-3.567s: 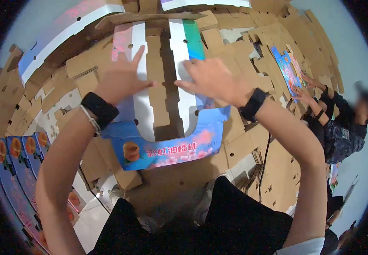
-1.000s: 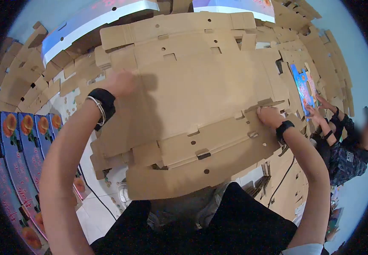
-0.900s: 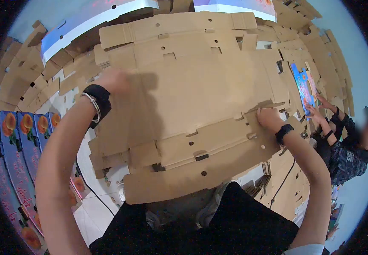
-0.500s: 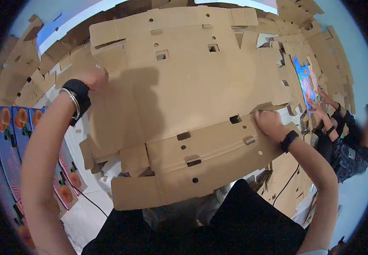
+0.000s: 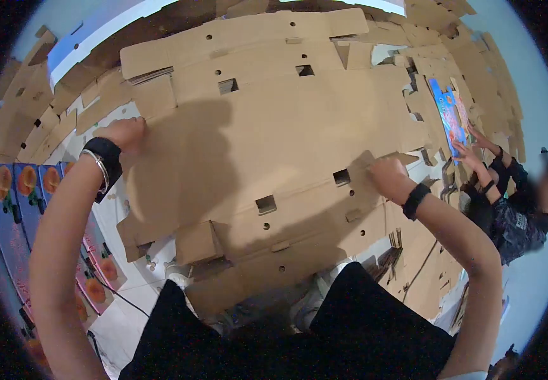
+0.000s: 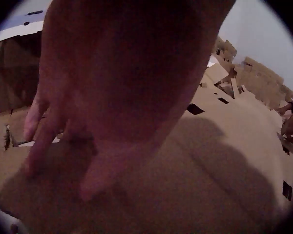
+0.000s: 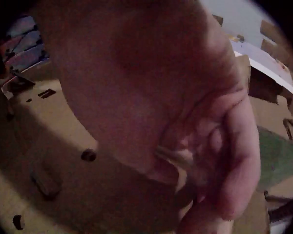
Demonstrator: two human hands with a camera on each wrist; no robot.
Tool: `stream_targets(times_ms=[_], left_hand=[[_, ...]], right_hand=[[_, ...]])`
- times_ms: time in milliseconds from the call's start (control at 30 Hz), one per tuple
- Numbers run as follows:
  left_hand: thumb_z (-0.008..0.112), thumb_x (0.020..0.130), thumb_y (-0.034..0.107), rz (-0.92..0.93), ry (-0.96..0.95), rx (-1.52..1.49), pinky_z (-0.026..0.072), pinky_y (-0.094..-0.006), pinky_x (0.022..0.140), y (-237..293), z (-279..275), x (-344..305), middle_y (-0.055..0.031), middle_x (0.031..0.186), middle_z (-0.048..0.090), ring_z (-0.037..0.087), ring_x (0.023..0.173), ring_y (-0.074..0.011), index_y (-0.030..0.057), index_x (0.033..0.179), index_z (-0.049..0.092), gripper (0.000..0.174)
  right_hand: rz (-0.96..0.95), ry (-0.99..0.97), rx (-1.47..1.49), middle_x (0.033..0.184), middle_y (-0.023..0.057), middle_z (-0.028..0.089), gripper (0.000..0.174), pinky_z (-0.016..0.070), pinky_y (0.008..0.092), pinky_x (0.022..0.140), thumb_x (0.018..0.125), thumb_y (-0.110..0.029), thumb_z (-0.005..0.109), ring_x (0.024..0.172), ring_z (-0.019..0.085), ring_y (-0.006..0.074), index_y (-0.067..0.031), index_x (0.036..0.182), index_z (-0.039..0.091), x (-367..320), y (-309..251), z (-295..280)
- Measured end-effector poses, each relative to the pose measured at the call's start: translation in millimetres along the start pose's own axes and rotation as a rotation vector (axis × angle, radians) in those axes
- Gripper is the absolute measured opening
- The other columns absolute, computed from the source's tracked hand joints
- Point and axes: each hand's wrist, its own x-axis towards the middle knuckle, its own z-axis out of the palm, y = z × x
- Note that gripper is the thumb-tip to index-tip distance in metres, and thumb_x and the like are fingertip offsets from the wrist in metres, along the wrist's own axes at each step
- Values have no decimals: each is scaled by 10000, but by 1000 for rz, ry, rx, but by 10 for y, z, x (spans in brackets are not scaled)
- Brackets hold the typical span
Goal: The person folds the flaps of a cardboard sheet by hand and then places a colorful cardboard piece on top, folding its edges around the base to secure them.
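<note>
A large, plain brown cardboard box blank (image 5: 293, 126) with punched holes and slots lies spread out in front of me in the head view. My left hand (image 5: 125, 132) is at its left edge. In the left wrist view the fingers (image 6: 41, 146) reach down, fairly straight, and the thumb points onto the board, apart from them. My right hand (image 5: 391, 176) is at the right end, by a fold near the front flap. In the right wrist view its fingers (image 7: 239, 165) curl against the thumb round a thin cardboard edge. The front flap (image 5: 286, 269) extends toward my shoes.
Blue printed peach boxes (image 5: 8, 196) stand in a row at the left. More cardboard sheets (image 5: 464, 69) lie behind and to the right. A person (image 5: 514, 209) at the right handles a blue printed piece (image 5: 448, 111). A black cable (image 5: 125, 297) runs across the floor.
A printed peach box lay under both hands earlier; the plain brown blank is there now. Over the last second the left hand moved left, and the blank shifted left and its front flap dropped.
</note>
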Motion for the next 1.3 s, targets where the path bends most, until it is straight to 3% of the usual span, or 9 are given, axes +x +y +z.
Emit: stream_targets(times_ms=[233, 500, 667, 833, 900, 1000, 1067, 1167, 1300], left_hand=[[555, 679, 141, 45, 42, 130, 487, -368, 667, 155, -186, 122, -177, 844, 613, 606, 816, -296, 9, 813, 583, 190], [535, 730, 152, -131, 458, 101, 487, -348, 603, 350, -450, 617, -139, 819, 620, 613, 778, -251, 43, 815, 595, 151], [565, 715, 135, -201, 253, 148, 498, -325, 638, 384, -249, 989, -118, 863, 618, 615, 794, -240, 39, 843, 595, 162], [581, 702, 126, -222, 118, 226, 496, -338, 647, 439, -198, 1103, -90, 822, 613, 620, 778, -225, 81, 873, 589, 177], [569, 728, 172, -87, 560, 167, 468, -381, 732, 432, -256, 1023, -65, 800, 604, 614, 796, -222, 94, 933, 580, 220], [541, 757, 242, -302, 321, 102, 380, -429, 871, 550, -908, 1000, -97, 984, 579, 549, 983, -226, 72, 1083, 519, 369], [488, 806, 360, -117, 1175, 52, 245, -457, 981, 351, -860, 1034, -147, 1271, 396, 337, 1221, -236, 70, 1276, 348, 570], [444, 830, 442, -103, 655, -197, 167, -478, 1012, -234, 109, 1471, -132, 1415, 138, 128, 1311, -255, 119, 1367, 155, 690], [394, 838, 506, -160, 599, -254, 134, -490, 1018, -275, 165, 1489, -128, 1429, 73, 82, 1316, -287, 167, 1380, 94, 706]], right_hand=[[56, 323, 77, 735, 121, 615, 193, 478, 383, 635, 730, -226, 550, 703, 614, 267, -51, 781, 615, 530, 604, -138], [290, 113, 119, 885, 167, 604, 428, 474, 416, 679, 717, -213, 563, 790, 593, 325, -34, 1085, 440, 1029, 796, -91], [114, 972, 135, 1243, 179, 403, 574, 479, 367, 764, 713, -214, 562, 1110, 445, 295, 14, 1202, 368, 1521, 931, -492], [183, 597, 113, 1106, 184, 502, 518, 426, 409, 811, 719, -224, 502, 964, 529, 319, -2, 1177, 406, 1983, 819, -583], [213, 419, 73, 1036, 179, 552, 455, 446, 404, 776, 711, -219, 508, 925, 554, 308, 3, 1107, 489, 1987, 817, -875], [222, 380, 102, 821, 146, 617, 283, 478, 387, 687, 696, -206, 517, 808, 597, 290, -8, 874, 609, 2048, 747, -977], [189, 540, 2, 685, 117, 617, 199, 488, 387, 624, 688, -192, 516, 718, 611, 283, -29, 718, 627, 2030, 606, -927], [219, 337, 115, 789, 150, 617, 220, 484, 385, 662, 701, -191, 509, 791, 602, 280, -26, 798, 618, 1911, 537, -1145], [290, 488, 144, 933, 177, 594, 262, 473, 377, 713, 713, -212, 511, 876, 576, 288, -30, 878, 602, 1839, 715, -866]])
